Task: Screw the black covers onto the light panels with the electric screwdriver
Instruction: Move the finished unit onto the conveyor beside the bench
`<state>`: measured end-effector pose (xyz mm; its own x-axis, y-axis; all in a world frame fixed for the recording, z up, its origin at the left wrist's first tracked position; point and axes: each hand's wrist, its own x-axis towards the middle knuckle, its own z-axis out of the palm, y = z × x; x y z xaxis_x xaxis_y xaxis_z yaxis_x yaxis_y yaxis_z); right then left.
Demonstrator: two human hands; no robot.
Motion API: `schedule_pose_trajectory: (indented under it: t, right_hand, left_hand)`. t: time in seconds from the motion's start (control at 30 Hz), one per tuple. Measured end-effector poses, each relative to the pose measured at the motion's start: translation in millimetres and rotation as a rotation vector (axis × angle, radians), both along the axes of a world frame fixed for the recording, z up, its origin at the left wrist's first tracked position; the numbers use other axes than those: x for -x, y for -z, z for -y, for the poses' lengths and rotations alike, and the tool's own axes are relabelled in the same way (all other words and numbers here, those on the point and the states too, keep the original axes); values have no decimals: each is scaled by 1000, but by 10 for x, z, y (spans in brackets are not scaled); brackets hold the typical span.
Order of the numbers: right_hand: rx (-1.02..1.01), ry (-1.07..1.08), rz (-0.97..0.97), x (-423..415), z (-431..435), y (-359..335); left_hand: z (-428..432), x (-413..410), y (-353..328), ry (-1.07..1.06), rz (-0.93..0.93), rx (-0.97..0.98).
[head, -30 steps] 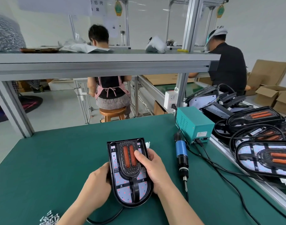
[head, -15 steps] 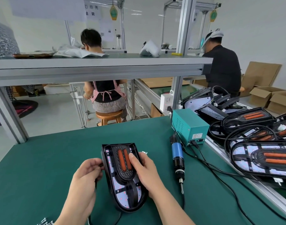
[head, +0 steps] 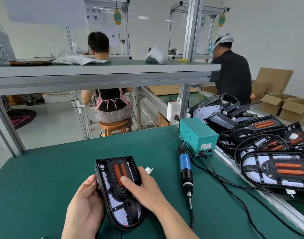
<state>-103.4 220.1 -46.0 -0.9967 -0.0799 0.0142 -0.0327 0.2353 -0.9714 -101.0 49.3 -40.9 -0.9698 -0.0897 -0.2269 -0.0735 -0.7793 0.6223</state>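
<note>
My right hand (head: pixel 146 192) lies over the panel (head: pixel 120 195), thumb pressed on the black cover (head: pixel 121 185) beside the two orange strips, fingers curled round the panel's right edge. It grasps the panel as it did half a second ago. My left hand (head: pixel 85 206) has closed in since then: earlier it was held apart from the panel's left edge, fingers half curled; now it sits against that edge, fingertips pinching something small there, too small to tell what.

The panel rests near the front edge of the worktop (head: pixel 44 178), roughly mid-width, straight end away from me, rounded end toward me. Compared with a second ago it is tipped up on its right side, left rim raised.

The screwdriver (head: pixel 185 171) lies untouched on the worktop just right of my right hand, bit pointing toward me, same place as before. Its green supply box (head: pixel 197 135) stands behind it by the right edge. A white connector (head: pixel 148 170) shows past my right knuckles.

More panels (head: pixel 275 169) are stacked beyond the right edge, unchanged.
</note>
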Motion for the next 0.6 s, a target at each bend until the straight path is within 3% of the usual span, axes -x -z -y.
schedule_pose_trajectory:
  t: [0.23, 0.5, 0.6]
  right_hand:
    - [-79, -43, -43, -32, 53, -39]
    - [477, -172, 150, -97, 120, -115]
    - [593, -231, 226, -110, 138, -129]
  left_hand:
    - [106, -12, -47, 19, -2, -81]
    - [32, -73, -302, 29, 21, -240]
    - [9, -81, -320, 61, 60, -223]
